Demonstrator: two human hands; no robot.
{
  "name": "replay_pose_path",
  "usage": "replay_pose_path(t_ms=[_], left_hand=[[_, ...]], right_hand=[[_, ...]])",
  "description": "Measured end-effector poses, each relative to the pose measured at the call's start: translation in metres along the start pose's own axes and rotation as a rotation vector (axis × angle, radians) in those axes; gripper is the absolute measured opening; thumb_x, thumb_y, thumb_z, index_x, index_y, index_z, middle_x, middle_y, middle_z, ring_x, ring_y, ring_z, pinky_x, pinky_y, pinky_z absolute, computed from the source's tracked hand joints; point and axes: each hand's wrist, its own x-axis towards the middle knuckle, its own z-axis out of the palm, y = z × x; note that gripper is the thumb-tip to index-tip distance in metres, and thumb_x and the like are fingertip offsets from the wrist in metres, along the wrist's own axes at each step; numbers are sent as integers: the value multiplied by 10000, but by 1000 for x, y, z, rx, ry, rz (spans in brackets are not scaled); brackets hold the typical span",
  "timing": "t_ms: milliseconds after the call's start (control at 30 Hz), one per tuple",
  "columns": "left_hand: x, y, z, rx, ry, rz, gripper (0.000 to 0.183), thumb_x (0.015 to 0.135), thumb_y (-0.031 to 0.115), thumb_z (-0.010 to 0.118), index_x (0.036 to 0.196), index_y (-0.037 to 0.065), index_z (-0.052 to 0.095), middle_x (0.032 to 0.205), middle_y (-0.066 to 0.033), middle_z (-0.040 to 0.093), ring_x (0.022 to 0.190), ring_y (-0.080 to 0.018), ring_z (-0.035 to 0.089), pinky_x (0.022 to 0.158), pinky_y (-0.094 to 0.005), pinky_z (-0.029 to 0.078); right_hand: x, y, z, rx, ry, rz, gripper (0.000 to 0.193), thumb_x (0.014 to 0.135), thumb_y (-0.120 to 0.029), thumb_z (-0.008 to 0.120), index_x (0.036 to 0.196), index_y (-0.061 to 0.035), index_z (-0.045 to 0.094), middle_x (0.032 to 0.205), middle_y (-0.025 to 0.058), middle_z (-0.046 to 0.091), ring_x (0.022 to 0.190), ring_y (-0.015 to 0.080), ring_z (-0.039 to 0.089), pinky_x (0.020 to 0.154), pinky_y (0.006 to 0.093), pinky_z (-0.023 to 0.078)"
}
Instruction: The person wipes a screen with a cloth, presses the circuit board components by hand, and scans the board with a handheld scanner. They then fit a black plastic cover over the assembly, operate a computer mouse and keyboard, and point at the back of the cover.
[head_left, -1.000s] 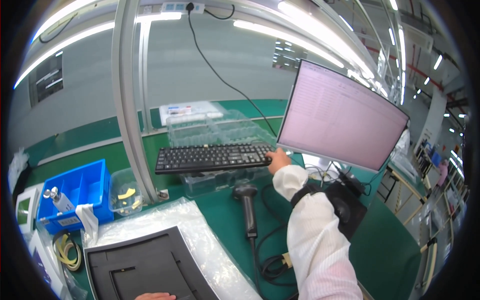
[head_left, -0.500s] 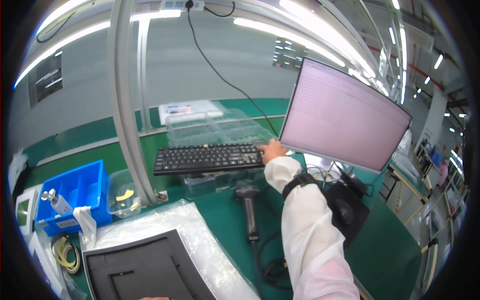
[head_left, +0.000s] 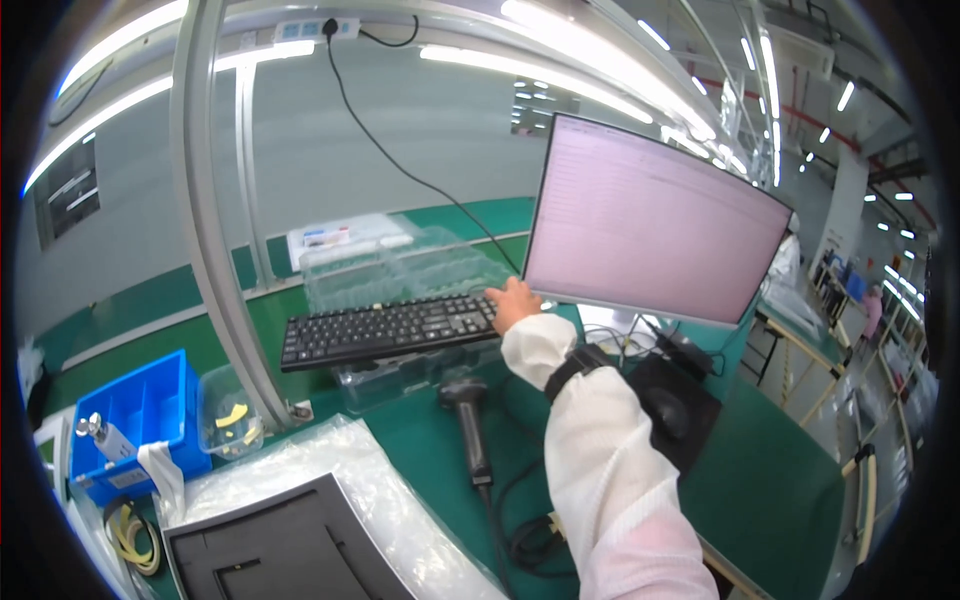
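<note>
My right hand (head_left: 515, 306) reaches forward to the right end of a black keyboard (head_left: 390, 332), its fingertips at the number keys and nothing held. Its arm wears a white sleeve and a dark wrist band. Clear plastic trays (head_left: 385, 385) lie under the keyboard. Just right of the hand stands a monitor (head_left: 655, 220) with a pale pinkish screen. A dark handheld scanner (head_left: 468, 430) with a cable rests on the green bench in front of the keyboard. In the near foreground lies a flat black panel (head_left: 290, 550) with a light edge. My left hand is out of view.
Clear plastic wrap (head_left: 330, 460) lies under the panel. At left are a blue divided bin (head_left: 185, 430) holding a white bottle, a clear tub (head_left: 225, 440) and tape rolls (head_left: 132, 540). A metal post (head_left: 200, 200) rises behind. A mouse (head_left: 668, 412) sits right of my forearm.
The whole scene has shifted left in the picture as the view turned. My right hand stays at the keyboard's right end. The bit of left hand at the lower edge has gone from view.
</note>
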Motion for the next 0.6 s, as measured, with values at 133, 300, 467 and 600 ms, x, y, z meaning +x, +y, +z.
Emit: replay_pose_path(t_ms=[133,300,467,600], left_hand=[[-2,0,0,23,17,-4,469,706,111,673,1144,-3,552,1261,-195,497,1196,-369,442,1002,-445,346],[-2,2,1,26,26,-3,467,708,102,670,1147,-2,551,1265,-188,497,1195,-370,443,1008,-436,344],[-3,3,1,26,39,23,459,714,95,664,1148,0,553,1268,-179,498,1195,-366,444,1011,-430,344],[-4,4,2,44,36,16,457,714,95,662,1148,3,555,1272,-177,496,1199,-366,440,1012,-428,344]], right_hand=[[-28,18,-35,23,-3,-94,419,690,-40,579,1073,-197,640,1017,125,492,1052,317,474,844,439,414],[-86,89,-73,56,-28,-115,396,650,-12,545,1009,-135,659,971,176,515,970,371,484,826,431,422],[-150,183,-90,17,-59,37,319,679,-139,597,991,-153,664,992,149,519,1025,348,474,879,432,423],[-194,232,-88,37,-21,281,315,701,-221,658,1005,-141,661,1049,138,513,1054,342,470,919,407,416]])
